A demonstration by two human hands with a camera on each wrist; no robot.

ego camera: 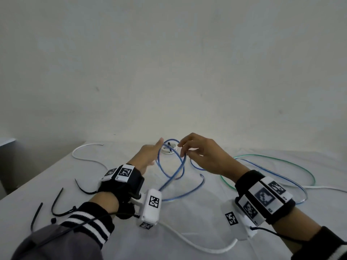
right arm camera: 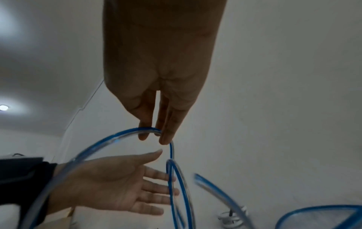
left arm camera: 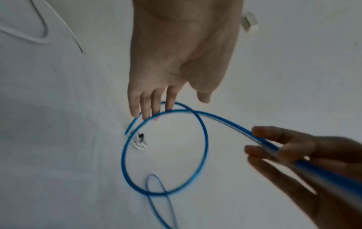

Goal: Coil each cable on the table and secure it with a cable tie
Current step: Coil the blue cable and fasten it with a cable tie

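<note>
Near the worktop's (ego camera: pixel 187 212) left edge lie several loose black ties (ego camera: pixel 56 203), and beyond them a white cable (ego camera: pixel 84 158) curves toward the far left corner. Just right of these, the left hand (ego camera: pixel 148 156) is raised over the middle of the worktop, palm open and fingers straight; in the left wrist view its fingertips (left arm camera: pixel 146 114) touch the top of a loop of the blue cable (ego camera: pixel 174 173), but nothing is gripped. That cable stands up in a loop between the two hands, crosses itself lower down, and trails across the worktop toward the near edge and off to the right. Behind the loop, toward the far edge, a small white coil (ego camera: pixel 170 150) already bound with a black tie lies flat. On the right side of the loop, the right hand (ego camera: pixel 202 156) pinches the blue cable between thumb and fingers, the other fingers loosely curled. Farther right, a green cable (ego camera: pixel 281 158) and more blue cable sweep in wide curves toward the right edge, and another white cable (ego camera: pixel 206 248) runs along the near edge.
</note>
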